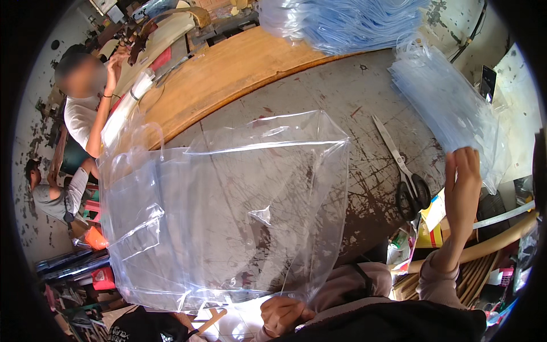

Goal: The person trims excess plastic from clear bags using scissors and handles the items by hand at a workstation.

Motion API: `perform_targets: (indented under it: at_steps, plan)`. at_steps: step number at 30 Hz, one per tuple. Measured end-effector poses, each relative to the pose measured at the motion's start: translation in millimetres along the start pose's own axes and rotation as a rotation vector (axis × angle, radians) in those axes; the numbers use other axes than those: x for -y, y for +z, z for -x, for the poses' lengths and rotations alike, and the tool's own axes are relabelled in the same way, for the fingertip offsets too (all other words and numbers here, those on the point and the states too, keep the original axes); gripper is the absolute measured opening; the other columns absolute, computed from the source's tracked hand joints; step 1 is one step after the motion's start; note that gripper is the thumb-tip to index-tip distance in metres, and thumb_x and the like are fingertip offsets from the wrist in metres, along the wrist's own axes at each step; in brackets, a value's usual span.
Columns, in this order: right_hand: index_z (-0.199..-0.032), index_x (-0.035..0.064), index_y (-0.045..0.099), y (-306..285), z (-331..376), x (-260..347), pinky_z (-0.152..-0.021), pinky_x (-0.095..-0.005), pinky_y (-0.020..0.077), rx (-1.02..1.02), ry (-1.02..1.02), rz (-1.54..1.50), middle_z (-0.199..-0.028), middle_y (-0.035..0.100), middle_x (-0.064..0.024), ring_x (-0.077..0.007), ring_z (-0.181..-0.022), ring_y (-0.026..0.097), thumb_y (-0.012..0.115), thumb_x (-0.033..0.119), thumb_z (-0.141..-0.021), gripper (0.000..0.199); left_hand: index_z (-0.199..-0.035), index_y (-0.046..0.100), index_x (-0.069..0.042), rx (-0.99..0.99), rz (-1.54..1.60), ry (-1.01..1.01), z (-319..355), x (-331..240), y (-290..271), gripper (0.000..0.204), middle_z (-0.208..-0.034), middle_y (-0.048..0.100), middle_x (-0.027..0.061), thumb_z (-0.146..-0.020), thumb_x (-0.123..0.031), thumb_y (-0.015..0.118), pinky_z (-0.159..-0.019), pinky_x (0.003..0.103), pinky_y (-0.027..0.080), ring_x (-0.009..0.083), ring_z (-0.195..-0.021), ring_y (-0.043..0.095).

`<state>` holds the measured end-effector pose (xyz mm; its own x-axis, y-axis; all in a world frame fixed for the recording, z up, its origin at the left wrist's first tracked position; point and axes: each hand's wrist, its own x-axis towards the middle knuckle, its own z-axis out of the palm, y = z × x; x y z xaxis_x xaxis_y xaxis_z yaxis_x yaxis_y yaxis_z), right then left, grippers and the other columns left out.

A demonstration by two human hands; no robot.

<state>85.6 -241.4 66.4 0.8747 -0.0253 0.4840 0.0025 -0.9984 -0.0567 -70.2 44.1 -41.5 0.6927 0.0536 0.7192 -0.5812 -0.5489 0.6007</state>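
A large clear plastic bag (228, 188) with see-through loop handles at its left end lies spread over the worn grey table (370, 85). At its near edge is my left hand (283, 315), fingers curled closed; what they hold, if anything, is hidden. My right hand (464, 176) reaches far to the right, its fingers pressed together at the near end of a pile of flat, bluish clear plastic bags (439, 97). Between the spread bag and that pile lie scissors with black handles (403, 171), blades pointing away from me.
A curved wooden board (228, 85) crosses the table's far side. Behind it rises a tall stack of bluish plastic (359, 23). A phone (488, 84) stands at the far right. Two people sit or work at the left; one wears a white shirt (80, 119). Cardboard tubes (484, 251) lie below right.
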Motion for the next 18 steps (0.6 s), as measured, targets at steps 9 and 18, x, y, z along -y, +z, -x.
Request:
perform_targets:
  at_steps: [9, 18]
  plan:
    - [-0.092, 0.0073, 0.061, 2.6, 54.5, 83.4, -0.08, -0.0399, 0.0454, 0.154, -0.566, -0.713, -0.098, 0.059, -0.0085, -0.0261, -0.092, 0.057, 0.076, 0.017, -0.063, 0.035, -0.095, 0.06, -0.004, 0.067, 0.034, 0.042, 4.5, 5.8, -13.4, 0.037, -0.066, 0.06, 0.0011, -0.066, -0.014, 0.081, -0.047, 0.025, 0.047, 0.016, -0.057, 0.061]
    - [-0.09, 0.0077, 0.064, 22.8, 72.3, 95.1, -0.078, -0.0351, 0.0464, 0.001, -0.642, -0.627, -0.089, 0.06, -0.0029, -0.0178, -0.086, 0.059, 0.065, 0.012, -0.07, 0.02, -0.082, 0.057, -0.005, 0.086, 0.002, 0.051, -5.7, 0.4, -5.4, 0.018, -0.058, 0.053, -0.0002, -0.067, -0.003, 0.067, -0.044, 0.024, 0.042, 0.0141, -0.05, 0.056]
